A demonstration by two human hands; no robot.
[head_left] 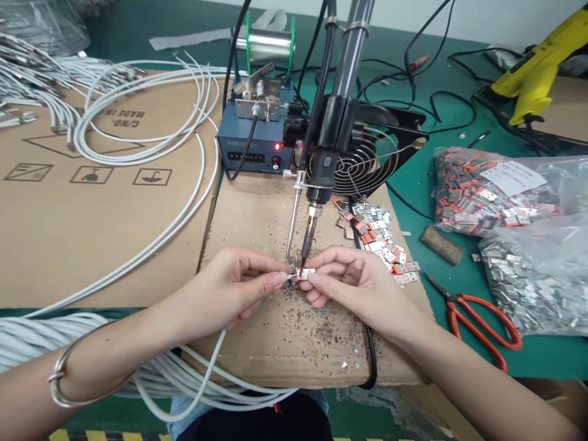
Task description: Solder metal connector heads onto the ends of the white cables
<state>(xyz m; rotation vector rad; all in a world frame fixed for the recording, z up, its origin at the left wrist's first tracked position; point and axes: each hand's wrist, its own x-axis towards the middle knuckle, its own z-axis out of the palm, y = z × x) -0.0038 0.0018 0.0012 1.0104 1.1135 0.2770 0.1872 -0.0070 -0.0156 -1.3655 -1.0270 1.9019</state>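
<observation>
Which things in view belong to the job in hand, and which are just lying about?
In the job, it seems:
white cable, end in left hand
small connector, in right hand
soldering iron, tip at the connector
metal tube beside the iron's tip

Apparently lying about:
red-handled cutters
brown block
yellow tool

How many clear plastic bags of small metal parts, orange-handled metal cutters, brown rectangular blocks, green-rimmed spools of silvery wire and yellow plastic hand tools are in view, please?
Clear plastic bags of small metal parts: 2
Orange-handled metal cutters: 1
Brown rectangular block: 1
Green-rimmed spool of silvery wire: 1
Yellow plastic hand tool: 1
Total: 6
</observation>
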